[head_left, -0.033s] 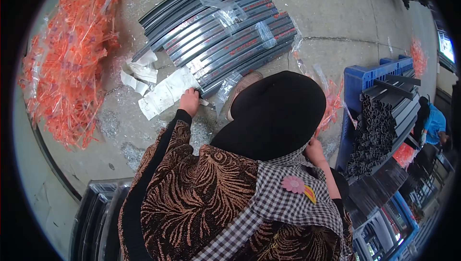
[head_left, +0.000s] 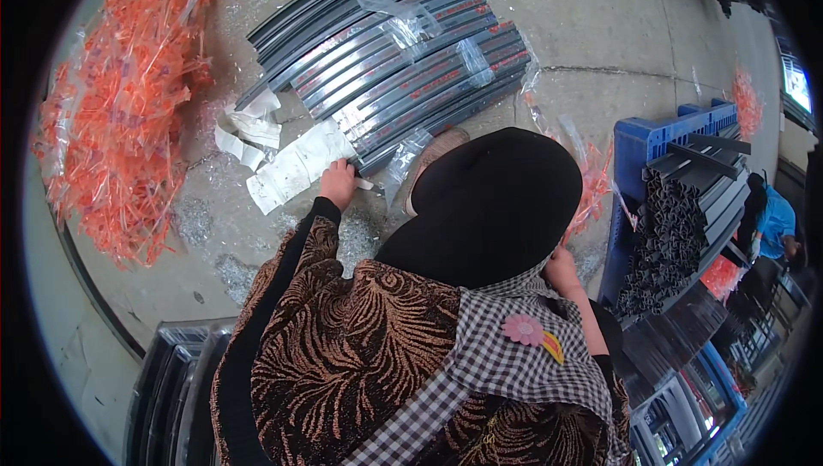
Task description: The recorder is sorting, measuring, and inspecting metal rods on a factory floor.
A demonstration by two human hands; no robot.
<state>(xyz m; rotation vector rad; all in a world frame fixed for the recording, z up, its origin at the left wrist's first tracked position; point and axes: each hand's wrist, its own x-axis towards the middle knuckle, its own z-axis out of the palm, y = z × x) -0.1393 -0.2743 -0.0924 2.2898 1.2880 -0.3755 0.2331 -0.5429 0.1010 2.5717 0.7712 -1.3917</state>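
A bundle of long dark grey plastic profile strips (head_left: 403, 80) lies on the floor before me, with clear plastic tape or film (head_left: 407, 29) across it. At its near left end my left hand (head_left: 338, 184) rests with bent fingers against the white paper (head_left: 300, 166) and the strip ends. What those fingers grip is hidden. My right hand (head_left: 561, 272) is low beside my black-clad knee (head_left: 506, 200), at the edge of my checked apron (head_left: 506, 329). Its fingers are closed, and I cannot see what is in them.
A tall heap of orange plastic wrapping (head_left: 129, 114) stands at the left. To the right, a blue pallet (head_left: 630, 157) bears stacked black profiles (head_left: 664, 243). Beyond it a person in a blue top (head_left: 776, 222) is at work. Black trays (head_left: 176, 380) stand at the lower left.
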